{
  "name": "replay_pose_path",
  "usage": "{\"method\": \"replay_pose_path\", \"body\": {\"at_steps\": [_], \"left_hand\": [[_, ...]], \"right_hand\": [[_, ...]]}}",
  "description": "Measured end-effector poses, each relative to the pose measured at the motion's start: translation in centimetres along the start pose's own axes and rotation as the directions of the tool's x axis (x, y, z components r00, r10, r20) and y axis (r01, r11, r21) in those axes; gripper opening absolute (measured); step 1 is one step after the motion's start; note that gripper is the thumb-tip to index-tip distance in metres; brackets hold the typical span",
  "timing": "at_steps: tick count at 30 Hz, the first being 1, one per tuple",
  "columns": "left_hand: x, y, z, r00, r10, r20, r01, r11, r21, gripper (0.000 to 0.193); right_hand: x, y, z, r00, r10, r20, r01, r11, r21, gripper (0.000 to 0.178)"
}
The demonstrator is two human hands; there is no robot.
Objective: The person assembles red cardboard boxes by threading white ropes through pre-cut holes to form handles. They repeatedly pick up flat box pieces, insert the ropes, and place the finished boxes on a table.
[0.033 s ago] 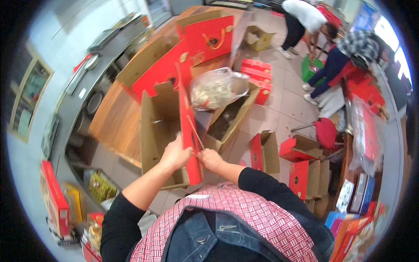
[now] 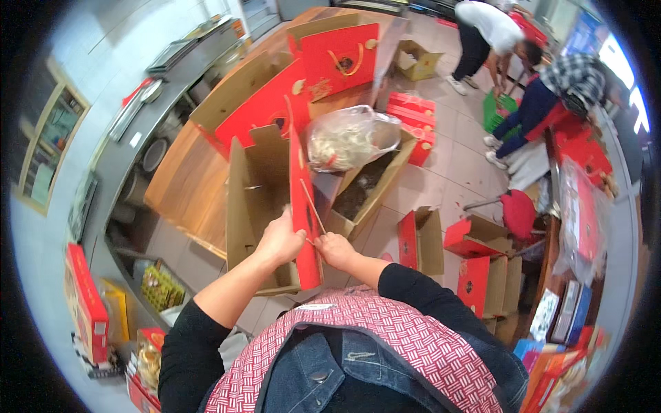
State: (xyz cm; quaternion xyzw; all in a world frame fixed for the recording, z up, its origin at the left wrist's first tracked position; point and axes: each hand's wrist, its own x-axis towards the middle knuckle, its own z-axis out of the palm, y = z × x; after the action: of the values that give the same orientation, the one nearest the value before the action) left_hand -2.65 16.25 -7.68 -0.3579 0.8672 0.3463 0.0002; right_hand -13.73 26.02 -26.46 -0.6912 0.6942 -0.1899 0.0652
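Note:
An open cardboard gift box (image 2: 258,189) with a red outer panel (image 2: 303,206) stands upright in front of me. My left hand (image 2: 281,241) grips the red panel's near part, its fingers inside the box and its thumb at the red edge. Against the panel's outer face, my right hand (image 2: 335,250) is closed around a thin light cord handle (image 2: 313,206), which stretches up along the red side. Just beyond sits a clear plastic bag (image 2: 348,138) of pale items, resting on another open carton (image 2: 368,182).
More red gift boxes (image 2: 341,62) stand on the round wooden table (image 2: 175,196). Several open boxes (image 2: 421,241) are on the floor to my right, near a red stool (image 2: 518,213). Two people bend over a green crate (image 2: 497,110) at the far right. A metal counter (image 2: 131,148) runs along the left.
The whole scene sits slightly farther right in the picture. Both hands keep their hold on the box panel and the cord.

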Motion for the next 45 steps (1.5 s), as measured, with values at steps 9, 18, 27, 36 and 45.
{"method": "replay_pose_path", "body": {"at_steps": [9, 18, 27, 36, 45], "left_hand": [[-5.4, 4.4, -15.7, 0.998, 0.031, 0.045, -0.019, 0.969, -0.247, 0.040], [7.7, 20.6, -22.8, 0.779, 0.571, -0.258, -0.358, 0.744, 0.565, 0.047], [43.1, 26.3, -13.2, 0.694, 0.717, 0.060, -0.348, 0.261, 0.900, 0.046], [55.7, 11.4, -7.4, 0.878, 0.414, -0.241, 0.086, 0.359, 0.929, 0.048], [35.1, 11.7, 13.4, 0.792, 0.577, 0.198, -0.543, 0.520, 0.660, 0.035]], "right_hand": [[-5.8, 1.8, -8.3, 0.906, 0.215, -0.364, -0.061, 0.918, 0.391, 0.053], [-19.1, 14.7, -9.4, 0.693, 0.661, -0.288, -0.581, 0.748, 0.322, 0.032], [-32.0, 22.3, -4.8, 0.239, 0.963, -0.126, -0.814, 0.270, 0.515, 0.015], [-33.2, 38.1, 2.0, -0.089, 0.937, 0.339, -0.991, -0.117, 0.063, 0.040], [-40.0, 48.4, 23.8, -0.154, 0.865, 0.477, -0.976, -0.059, -0.208, 0.025]]}}
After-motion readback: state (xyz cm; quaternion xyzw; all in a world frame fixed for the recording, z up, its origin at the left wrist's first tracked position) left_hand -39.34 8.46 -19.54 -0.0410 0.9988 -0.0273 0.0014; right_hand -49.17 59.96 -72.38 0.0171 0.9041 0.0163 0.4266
